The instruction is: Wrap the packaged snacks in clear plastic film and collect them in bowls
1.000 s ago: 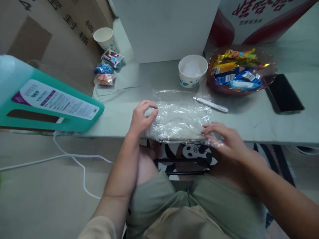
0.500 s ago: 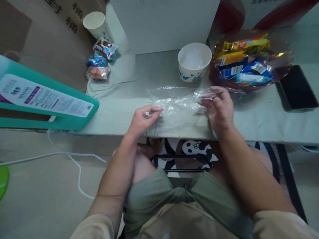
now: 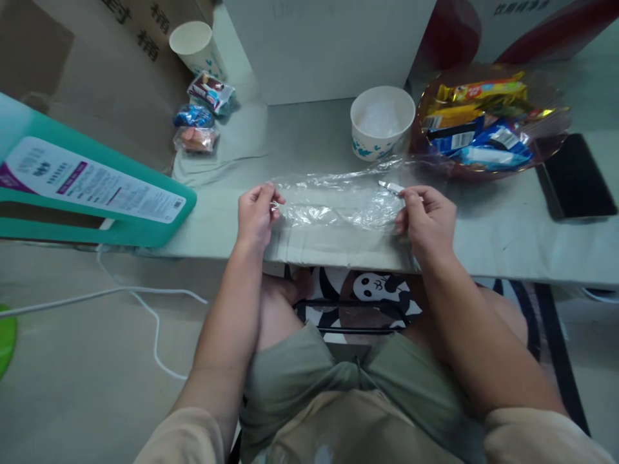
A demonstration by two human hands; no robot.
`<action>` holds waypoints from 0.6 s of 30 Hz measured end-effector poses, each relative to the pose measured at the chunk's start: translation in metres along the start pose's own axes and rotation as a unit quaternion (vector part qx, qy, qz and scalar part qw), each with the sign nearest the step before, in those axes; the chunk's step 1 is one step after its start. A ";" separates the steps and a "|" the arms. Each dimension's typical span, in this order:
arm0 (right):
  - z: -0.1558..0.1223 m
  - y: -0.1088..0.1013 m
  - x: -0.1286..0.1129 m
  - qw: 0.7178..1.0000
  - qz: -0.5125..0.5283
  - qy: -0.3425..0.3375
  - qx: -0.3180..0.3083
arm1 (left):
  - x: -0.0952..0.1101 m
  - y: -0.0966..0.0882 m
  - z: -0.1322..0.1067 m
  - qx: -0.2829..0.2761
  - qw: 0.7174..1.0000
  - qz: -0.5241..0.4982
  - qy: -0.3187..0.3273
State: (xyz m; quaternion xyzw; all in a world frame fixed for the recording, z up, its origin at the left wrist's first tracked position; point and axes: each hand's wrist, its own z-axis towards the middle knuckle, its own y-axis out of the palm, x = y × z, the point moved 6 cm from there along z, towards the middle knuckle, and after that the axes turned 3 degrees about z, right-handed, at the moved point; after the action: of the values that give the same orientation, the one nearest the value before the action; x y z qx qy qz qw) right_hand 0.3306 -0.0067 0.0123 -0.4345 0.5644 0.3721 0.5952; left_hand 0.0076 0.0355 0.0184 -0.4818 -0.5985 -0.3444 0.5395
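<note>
A clear crinkled plastic bag (image 3: 329, 200) is stretched between both hands, low over the cloth-covered table. My left hand (image 3: 256, 212) is closed, pinching the bag's left end. At the other end, my right hand (image 3: 428, 216) is closed on the bag, with a small white, shiny strip (image 3: 391, 187) sticking out past the thumb; I cannot tell whether that strip is part of the bag. Just beyond the bag stands a white paper cup (image 3: 382, 122) with a blue pattern and something whitish, translucent inside.
A tinted bowl (image 3: 420, 145) of wrapped snacks stands at the right, beside a black phone-like slab (image 3: 578, 180). On the left are a large green bottle (image 3: 178, 206), small wrapped snacks (image 3: 196, 138) and another paper cup (image 3: 193, 42). Boxes (image 3: 329, 51) line the back.
My left hand has moved left and slightly up, drawing the bag out wider and flatter. My right hand has turned, and the small white strip now shows beyond its thumb.
</note>
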 end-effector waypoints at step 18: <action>-0.030 -0.010 -0.002 0.886 -0.461 0.017 -0.045 | 0.001 0.021 0.026 -0.087 0.954 0.217 0.187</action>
State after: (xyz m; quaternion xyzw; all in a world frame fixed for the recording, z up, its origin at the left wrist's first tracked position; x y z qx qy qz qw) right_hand 0.3289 -0.0380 0.0161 -0.6784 0.2929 0.0738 0.6697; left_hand 0.0188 0.0665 0.0128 -0.5722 -0.3360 -0.3533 0.6595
